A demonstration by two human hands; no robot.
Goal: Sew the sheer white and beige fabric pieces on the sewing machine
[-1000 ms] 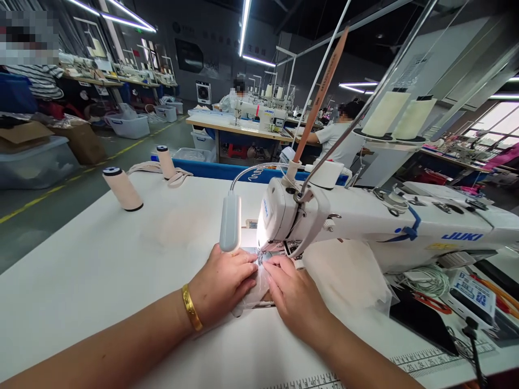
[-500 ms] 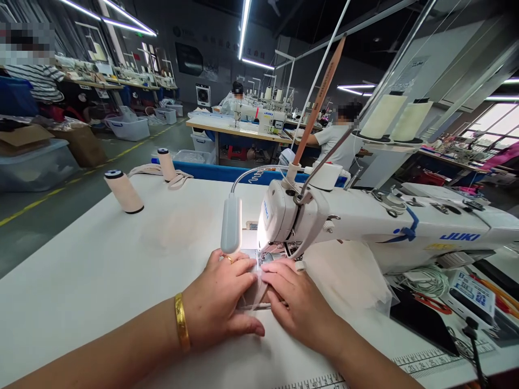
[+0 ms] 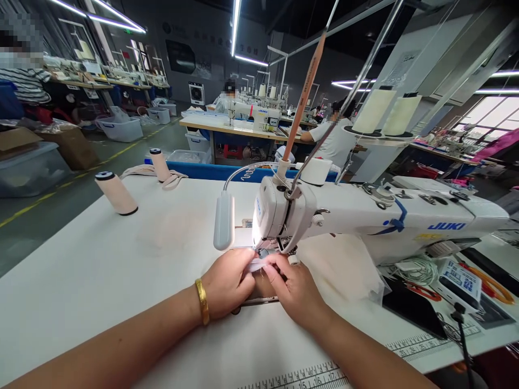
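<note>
In the head view, a white sewing machine (image 3: 348, 213) stands over the table with its needle area lit. Just in front of the needle, a small piece of thin whitish fabric (image 3: 256, 265) is stretched between my two hands. My left hand (image 3: 227, 283), a gold bangle at its wrist, is closed on the left end of the fabric, its fingers curled under. My right hand (image 3: 298, 286) pinches the right end between thumb and forefinger. Loose thread ends hang below the fabric, over a brownish patch of the machine bed. The needle tip is too small to make out.
A lamp (image 3: 224, 221) hangs left of the machine head. Two thread cones (image 3: 117, 194) stand at the table's left. Sheer fabric (image 3: 340, 265) lies right of my right hand, near a black phone-like slab (image 3: 411, 308). A ruler strip (image 3: 312, 375) runs along the front edge.
My hands have gone from lying flat with fingers stretched beside the needle to closing on the fabric and lifting it. The left thumb has drawn in. The view has shifted slightly.
</note>
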